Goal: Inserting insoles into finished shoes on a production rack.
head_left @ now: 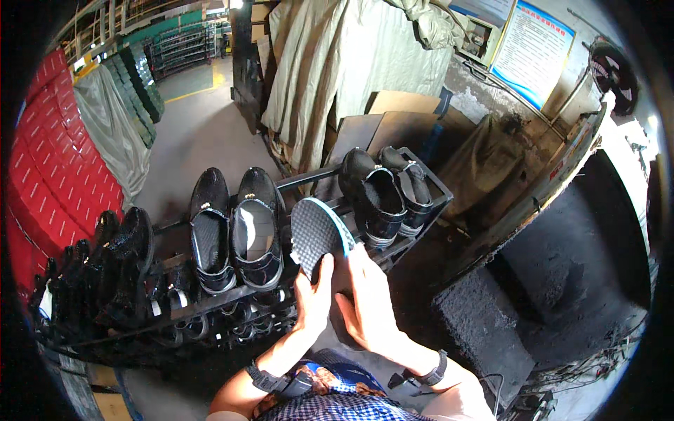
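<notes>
Both hands, left hand [314,291] and right hand [368,298], pinch a grey dotted, blue-edged oval foam insole [317,235] above the black metal shoe rack [421,203]

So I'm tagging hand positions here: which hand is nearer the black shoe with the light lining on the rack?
Left. The left hand sits just right of that shoe, gripping the insole; the right hand is farther right, behind the insole.

Both forearms are showing bare, no sleeves. Left hand [314,293] and right hand [366,303] are each wearing a dark wristband with a small black device clipped on. Blue-white checked garment with an orange-patterned patch is showing at the lower edge.
</notes>
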`<action>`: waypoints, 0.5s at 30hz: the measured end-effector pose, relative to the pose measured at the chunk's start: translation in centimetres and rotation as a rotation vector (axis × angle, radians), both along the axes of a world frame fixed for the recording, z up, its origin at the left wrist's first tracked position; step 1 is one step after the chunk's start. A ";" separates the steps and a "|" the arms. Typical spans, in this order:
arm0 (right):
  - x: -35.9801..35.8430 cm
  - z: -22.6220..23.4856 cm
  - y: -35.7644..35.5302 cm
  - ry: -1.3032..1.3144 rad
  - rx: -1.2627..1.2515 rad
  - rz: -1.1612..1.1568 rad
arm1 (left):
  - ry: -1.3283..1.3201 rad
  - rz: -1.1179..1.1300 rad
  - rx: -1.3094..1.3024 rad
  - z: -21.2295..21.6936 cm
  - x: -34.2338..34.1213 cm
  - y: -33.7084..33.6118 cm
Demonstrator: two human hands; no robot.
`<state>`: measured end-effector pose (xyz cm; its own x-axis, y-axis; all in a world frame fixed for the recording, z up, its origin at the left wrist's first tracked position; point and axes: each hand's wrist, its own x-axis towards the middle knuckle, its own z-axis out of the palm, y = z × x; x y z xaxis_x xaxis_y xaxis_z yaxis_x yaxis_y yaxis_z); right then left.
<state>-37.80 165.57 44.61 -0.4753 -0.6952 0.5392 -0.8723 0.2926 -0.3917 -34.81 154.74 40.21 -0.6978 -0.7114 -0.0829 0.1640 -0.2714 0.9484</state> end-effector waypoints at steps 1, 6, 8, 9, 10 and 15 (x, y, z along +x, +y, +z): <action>0.2 -0.1 -0.1 -0.001 0.008 -0.021 | -0.032 0.001 -0.012 -0.1 0.0 0.0; -2.2 1.0 1.2 -0.934 -0.379 0.187 | 0.036 0.018 -0.036 0.2 0.5 1.2; -3.9 1.4 1.8 -1.063 -0.494 0.131 | 0.114 -0.012 -0.194 0.1 0.5 0.4; -4.8 1.7 2.5 -1.051 -0.579 0.084 | 0.116 -0.013 -0.190 0.3 0.3 0.5; -5.5 2.0 3.1 -1.029 -0.657 0.008 | 0.101 -0.017 -0.186 0.4 0.2 0.6; -8.7 7.1 7.1 -1.218 -0.657 -0.153 | -0.019 -0.122 -0.337 0.5 -0.9 0.4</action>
<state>-46.49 172.67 51.69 -0.9239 -0.3778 -0.0601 0.1364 -0.1787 -0.9744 -35.68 155.19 40.70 -0.7800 -0.6125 0.1282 0.1310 0.0405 0.9906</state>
